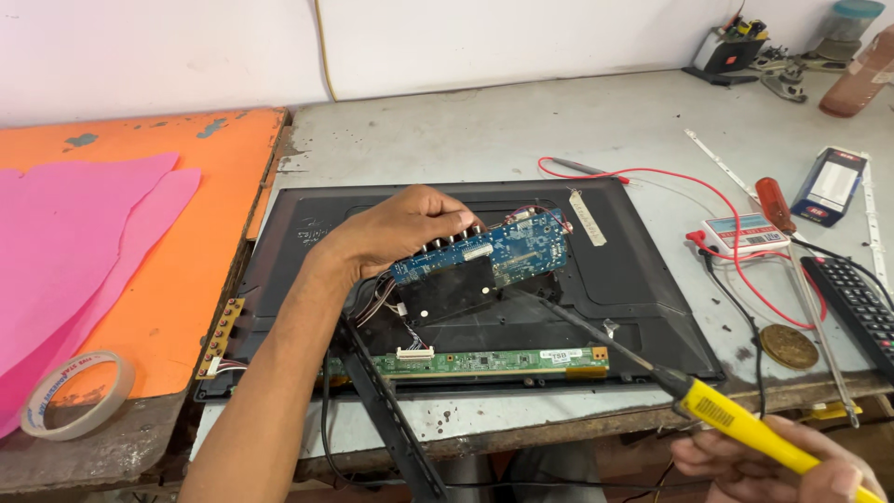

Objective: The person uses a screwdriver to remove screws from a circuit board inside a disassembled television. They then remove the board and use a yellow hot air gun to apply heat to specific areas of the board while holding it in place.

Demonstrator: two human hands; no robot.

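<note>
Left hand [410, 228] pinches the blue board [489, 253] at its left edge — light, stiff, fragile, so grip edges only. Right hand [782, 466] is fisted round the yellow screwdriver [736, 424] — tip near the board.

A roll of tape [76, 393] lay at the near left, beside pink sheets [74, 242] spread over an orange board [205, 270]. On the grey tabletop [521, 130] to the right sat a black remote control [857, 307], a red-handled screwdriver [775, 205], a small blue box [829, 186] and a white meter [745, 233] with red leads. A brown round disc [788, 346] rested near the front edge.
</note>
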